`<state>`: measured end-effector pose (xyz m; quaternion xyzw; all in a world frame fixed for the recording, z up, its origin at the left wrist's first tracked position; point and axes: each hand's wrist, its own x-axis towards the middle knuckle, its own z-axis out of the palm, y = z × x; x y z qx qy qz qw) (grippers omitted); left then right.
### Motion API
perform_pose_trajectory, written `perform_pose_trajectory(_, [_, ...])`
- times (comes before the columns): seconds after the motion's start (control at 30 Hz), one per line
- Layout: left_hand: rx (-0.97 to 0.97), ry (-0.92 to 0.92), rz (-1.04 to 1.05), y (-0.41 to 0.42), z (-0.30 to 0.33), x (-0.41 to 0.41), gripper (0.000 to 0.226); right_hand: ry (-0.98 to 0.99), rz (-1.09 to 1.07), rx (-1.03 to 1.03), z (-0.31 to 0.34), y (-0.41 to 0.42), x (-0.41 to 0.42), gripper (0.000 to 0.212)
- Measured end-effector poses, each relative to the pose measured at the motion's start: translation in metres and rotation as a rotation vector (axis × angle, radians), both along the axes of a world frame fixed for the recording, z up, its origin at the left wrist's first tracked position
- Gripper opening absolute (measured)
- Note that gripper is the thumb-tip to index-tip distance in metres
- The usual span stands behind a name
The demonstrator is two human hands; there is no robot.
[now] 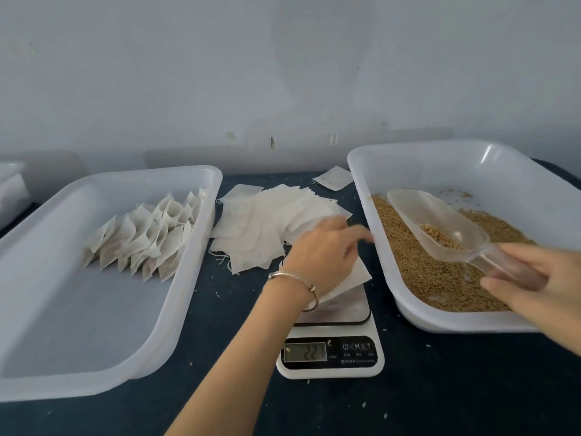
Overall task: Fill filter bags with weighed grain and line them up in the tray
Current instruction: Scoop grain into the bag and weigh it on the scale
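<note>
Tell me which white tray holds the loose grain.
The right tray, with the clear scoop over it; the left tray holds filled filter bags.

only readable stuff is on the kitchen scale [330, 357]; its little LCD display [305, 352] looks like 221, kinda blurry; the black button strip [356, 346] has a power symbol, an M and a T; print under those too small to read

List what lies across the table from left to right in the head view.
Tray with filled filter bags → pile of empty filter bags → left hand over the scale → tray of grain with scoop → right hand.
</note>
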<state>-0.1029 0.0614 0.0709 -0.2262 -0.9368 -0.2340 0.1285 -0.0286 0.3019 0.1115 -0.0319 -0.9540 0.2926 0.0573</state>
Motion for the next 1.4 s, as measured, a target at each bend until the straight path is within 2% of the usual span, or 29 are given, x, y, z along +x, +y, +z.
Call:
perform_pose_trajectory(0.1, [-0.32,-0.091,0.032,0.015,-0.003,-0.011,0.03,-0.001,0.02,0.027,0.011,-0.005,0.004,0.056])
perform_pose_trajectory(0.17, [-0.374,-0.087,0.089,0.017,-0.005,-0.013,0.036,-0.002,0.042,0.055,0.015,-0.004,0.005,0.057])
perform_pose_trajectory(0.23, [-0.274,-0.048,0.148,0.01,-0.006,-0.009,0.035,-0.008,0.07,0.097,0.022,-0.003,0.004,0.05])
perform_pose_trajectory(0.3, [-0.09,-0.049,0.193,-0.001,-0.004,-0.002,0.034,-0.045,0.107,0.131,0.032,-0.003,-0.001,0.044])
perform_pose_trajectory(0.4, [0.168,-0.116,0.211,-0.018,0.004,0.013,0.026,-0.073,0.198,0.209,0.054,-0.006,-0.013,0.055])
perform_pose_trajectory(0.5, [0.309,-0.161,0.228,-0.03,0.011,0.028,0.016,-0.05,0.264,0.305,0.075,-0.01,-0.029,0.059])
perform_pose_trajectory(0.57, [0.365,-0.207,0.229,-0.034,0.013,0.034,0.011,-0.1,0.326,0.381,0.086,-0.013,-0.039,0.055])
perform_pose_trajectory(0.67, [0.392,-0.237,0.213,-0.037,0.011,0.037,0.013,-0.182,0.384,0.405,0.094,-0.018,-0.053,0.053])
perform_pose_trajectory(0.8, [0.41,-0.196,0.232,-0.034,0.006,0.037,0.019,-0.162,0.426,0.433,0.098,-0.027,-0.064,0.066])
perform_pose_trajectory(0.93, [0.424,-0.214,0.225,-0.031,0.005,0.036,0.02,-0.155,0.495,0.486,0.104,-0.037,-0.068,0.045])
perform_pose_trajectory(1.17, [0.406,-0.243,0.203,-0.028,0.01,0.036,0.013,-0.212,0.553,0.68,0.117,-0.061,-0.065,0.037])
perform_pose_trajectory(1.4, [0.417,-0.251,0.2,-0.026,0.011,0.035,0.013,-0.225,0.549,0.757,0.118,-0.066,-0.066,0.038])
